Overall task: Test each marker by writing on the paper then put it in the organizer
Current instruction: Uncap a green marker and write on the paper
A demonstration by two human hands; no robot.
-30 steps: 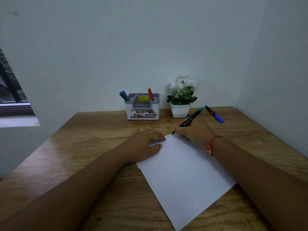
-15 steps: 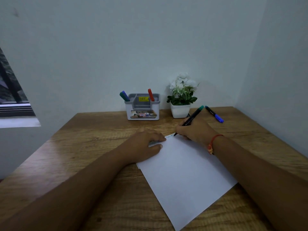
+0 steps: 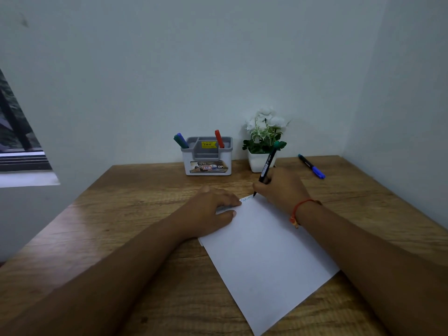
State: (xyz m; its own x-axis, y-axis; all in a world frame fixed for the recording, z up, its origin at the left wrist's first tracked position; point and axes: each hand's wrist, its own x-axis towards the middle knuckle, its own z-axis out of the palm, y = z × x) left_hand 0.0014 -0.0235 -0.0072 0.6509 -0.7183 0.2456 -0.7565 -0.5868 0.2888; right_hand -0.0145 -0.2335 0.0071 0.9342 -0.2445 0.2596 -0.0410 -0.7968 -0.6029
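My right hand (image 3: 282,187) grips the black green-capped marker (image 3: 267,166), tip touching the top edge of the white paper sheet (image 3: 266,251). My left hand (image 3: 208,209) lies flat, pressing the sheet's left corner. The grey-and-white plastic organizer (image 3: 208,157) stands well beyond.

plant (image 3: 264,138): white flowers, white pot, upright at table's back edge, near wall | table (image 3: 135,197): brown wood grain | wall (image 3: 218,69): plain, pale | window (image 3: 17,141): far left, partly in view

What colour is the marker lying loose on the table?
The loose marker is black with a blue cap; head view.
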